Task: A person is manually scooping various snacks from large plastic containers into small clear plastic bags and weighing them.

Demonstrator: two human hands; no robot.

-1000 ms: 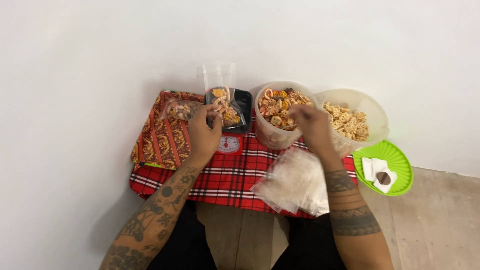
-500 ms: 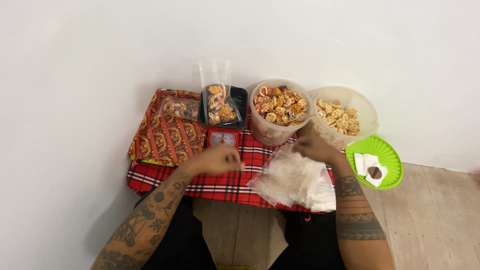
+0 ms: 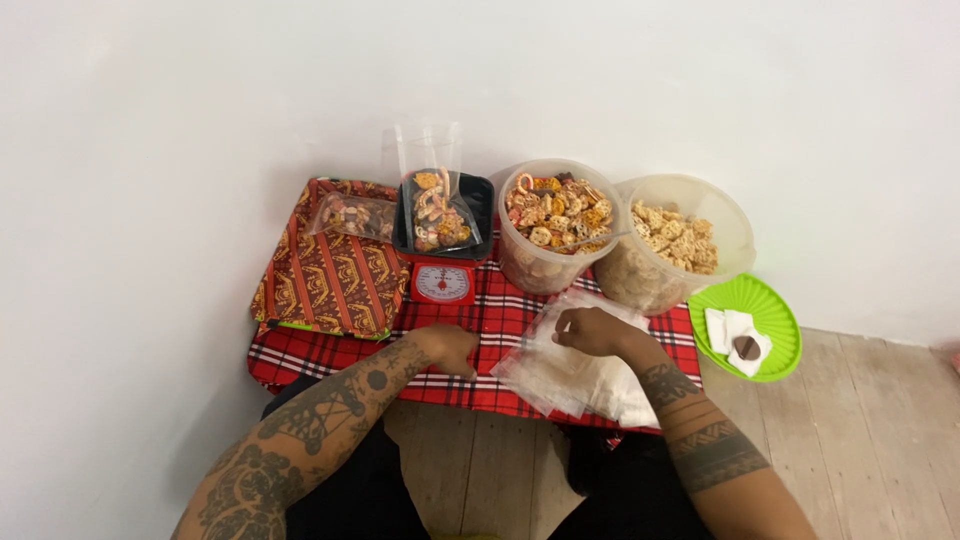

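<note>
While the right hand (image 3: 590, 330), fingers curled, pinches the stack of clear bags (image 3: 570, 375) directly beneath it at lower centre, the loosely closed left hand (image 3: 448, 348) rests empty just left.

Single head view, steep downward look from above, facing white wall; low counter (image 3: 330, 362) mid-distance, forearms entering from bottom edge.
</note>
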